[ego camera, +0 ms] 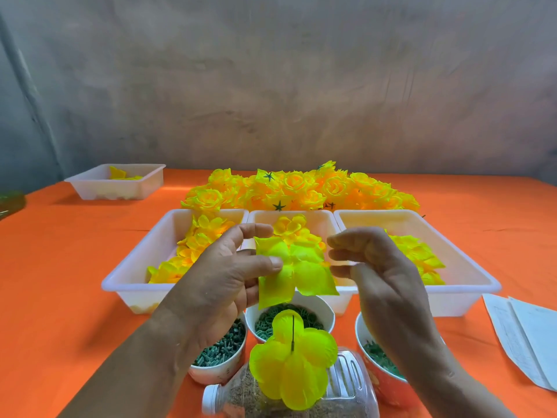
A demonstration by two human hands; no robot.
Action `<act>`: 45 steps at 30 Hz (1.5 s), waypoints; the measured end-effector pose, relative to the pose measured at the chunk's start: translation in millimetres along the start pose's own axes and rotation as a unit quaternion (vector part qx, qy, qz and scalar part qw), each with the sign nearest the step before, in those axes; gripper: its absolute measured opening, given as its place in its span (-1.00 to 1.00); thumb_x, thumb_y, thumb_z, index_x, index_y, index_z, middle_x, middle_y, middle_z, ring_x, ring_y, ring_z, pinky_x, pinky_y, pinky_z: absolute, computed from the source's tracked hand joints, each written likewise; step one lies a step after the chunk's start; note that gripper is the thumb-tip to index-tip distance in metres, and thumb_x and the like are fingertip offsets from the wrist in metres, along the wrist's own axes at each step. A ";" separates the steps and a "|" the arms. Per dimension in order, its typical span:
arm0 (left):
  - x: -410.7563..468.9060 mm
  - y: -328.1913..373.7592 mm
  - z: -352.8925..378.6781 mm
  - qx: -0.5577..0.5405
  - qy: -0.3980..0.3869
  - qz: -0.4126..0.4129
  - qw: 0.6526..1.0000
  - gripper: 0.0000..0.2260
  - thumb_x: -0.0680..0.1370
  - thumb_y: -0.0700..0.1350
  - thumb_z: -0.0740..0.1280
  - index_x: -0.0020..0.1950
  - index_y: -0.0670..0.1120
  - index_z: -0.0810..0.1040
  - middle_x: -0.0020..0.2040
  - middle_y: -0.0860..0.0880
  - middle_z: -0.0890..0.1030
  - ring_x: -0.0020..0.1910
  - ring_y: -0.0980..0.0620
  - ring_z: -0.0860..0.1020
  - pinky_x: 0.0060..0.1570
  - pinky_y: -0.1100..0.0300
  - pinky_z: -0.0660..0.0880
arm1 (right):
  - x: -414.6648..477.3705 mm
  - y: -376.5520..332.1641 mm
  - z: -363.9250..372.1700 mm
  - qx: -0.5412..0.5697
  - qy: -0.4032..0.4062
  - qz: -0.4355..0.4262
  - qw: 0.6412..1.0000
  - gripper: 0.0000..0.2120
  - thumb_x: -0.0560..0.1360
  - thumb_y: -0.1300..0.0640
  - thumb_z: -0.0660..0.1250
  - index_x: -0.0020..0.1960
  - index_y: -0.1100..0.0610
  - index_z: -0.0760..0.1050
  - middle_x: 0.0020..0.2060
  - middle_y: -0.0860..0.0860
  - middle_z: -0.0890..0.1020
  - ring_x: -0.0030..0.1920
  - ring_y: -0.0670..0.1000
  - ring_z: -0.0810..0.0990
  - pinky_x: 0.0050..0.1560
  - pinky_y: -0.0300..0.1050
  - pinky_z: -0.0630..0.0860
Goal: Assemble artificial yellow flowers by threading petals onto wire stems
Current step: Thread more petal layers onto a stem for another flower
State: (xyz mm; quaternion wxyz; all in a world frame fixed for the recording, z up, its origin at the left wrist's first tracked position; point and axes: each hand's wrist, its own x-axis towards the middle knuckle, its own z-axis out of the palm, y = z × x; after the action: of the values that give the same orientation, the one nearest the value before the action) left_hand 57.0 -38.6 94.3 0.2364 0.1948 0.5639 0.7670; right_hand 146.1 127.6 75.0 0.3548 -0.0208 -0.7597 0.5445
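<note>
Our left hand (pixel 223 276) pinches a yellow petal layer (pixel 301 273). Our right hand (pixel 376 267), just beside, curls loosely, grasping nothing.

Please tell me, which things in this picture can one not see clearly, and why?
Head view:
- Thin dark wire stem: lower end hidden behind the round yellow fabric petal layer.
- Right white paper cup: contents mostly covered by the right hand and its forearm.
- White paper sheets: print too small, cut off by the right edge.
- Right hand's fingertips: unclear whether they pinch anything.
</note>
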 end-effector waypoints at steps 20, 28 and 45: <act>-23.8 -5.0 -5.4 0.110 -0.089 -0.008 0.990 -0.75 0.20 -0.30 0.52 -0.20 -0.04 0.70 -0.38 -0.10 0.45 -0.43 -0.04 0.49 -0.32 0.23 0.46 | -18.2 -8.2 10.1 0.200 -0.157 0.221 0.942 -0.52 0.21 0.15 0.47 0.13 -0.03 0.53 -0.12 0.20 0.68 -0.18 0.16 0.63 -0.09 0.16 0.47; -19.8 -16.2 -4.4 0.126 -0.081 -0.037 0.988 -0.71 0.18 -0.27 0.47 -0.15 -0.01 0.71 -0.20 -0.11 0.49 -0.34 -0.03 0.54 -0.28 0.14 0.52 | -24.8 -0.6 9.3 0.197 -0.151 0.243 0.938 -0.69 0.43 0.32 0.38 0.10 0.04 0.55 -0.23 0.08 0.65 -0.29 0.04 0.63 -0.35 -0.12 0.51; -18.3 -14.6 -6.2 0.145 -0.077 -0.060 0.985 -0.67 0.16 -0.28 0.48 -0.12 -0.03 0.71 -0.03 -0.22 0.49 -0.10 -0.20 0.47 -0.06 -0.16 0.42 | -29.0 0.7 11.7 0.192 -0.139 0.240 0.941 -0.71 0.45 0.32 0.37 0.09 0.03 0.54 -0.23 0.06 0.66 -0.25 0.07 0.62 -0.24 0.03 0.52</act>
State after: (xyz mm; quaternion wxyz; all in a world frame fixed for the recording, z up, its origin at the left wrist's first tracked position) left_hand 70.5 -50.4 77.9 0.2940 0.2512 0.6598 0.6443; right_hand 160.9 106.3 57.6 0.1018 -0.0576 -0.6548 0.7467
